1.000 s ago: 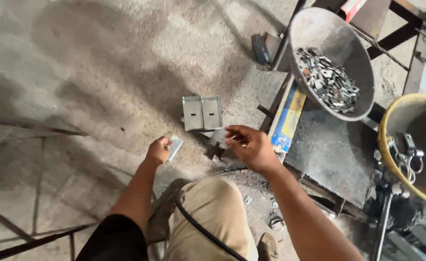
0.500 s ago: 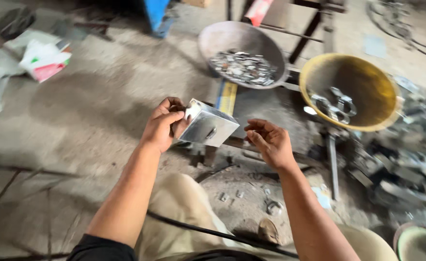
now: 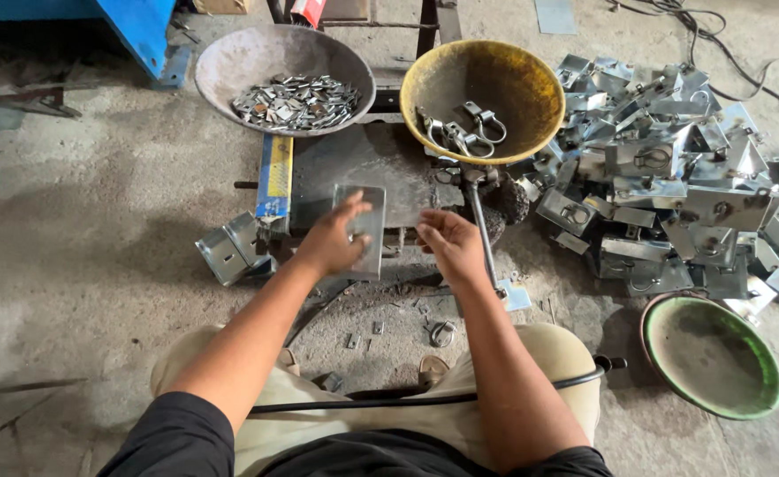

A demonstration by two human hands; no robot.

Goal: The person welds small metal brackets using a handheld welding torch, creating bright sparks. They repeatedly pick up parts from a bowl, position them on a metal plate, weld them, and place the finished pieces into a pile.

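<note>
Person is wearing a black short-sleeved shirt and beige trousers, going bare-armed with left hand (image 3: 332,243) and right hand (image 3: 449,247) ungloved, and a sandal (image 3: 432,369) is showing between the knees.

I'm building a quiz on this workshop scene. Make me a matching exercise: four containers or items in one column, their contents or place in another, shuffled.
Things:
1. grey bowl
2. yellow bowl
3. green bowl
4. flat metal plate

Descriptions:
A. holds a few looped metal clasps
B. under the left hand
C. holds a heap of small flat metal pieces
D. nothing visible inside, at the person's right

Pairs: 1-C, 2-A, 3-D, 4-B
</note>
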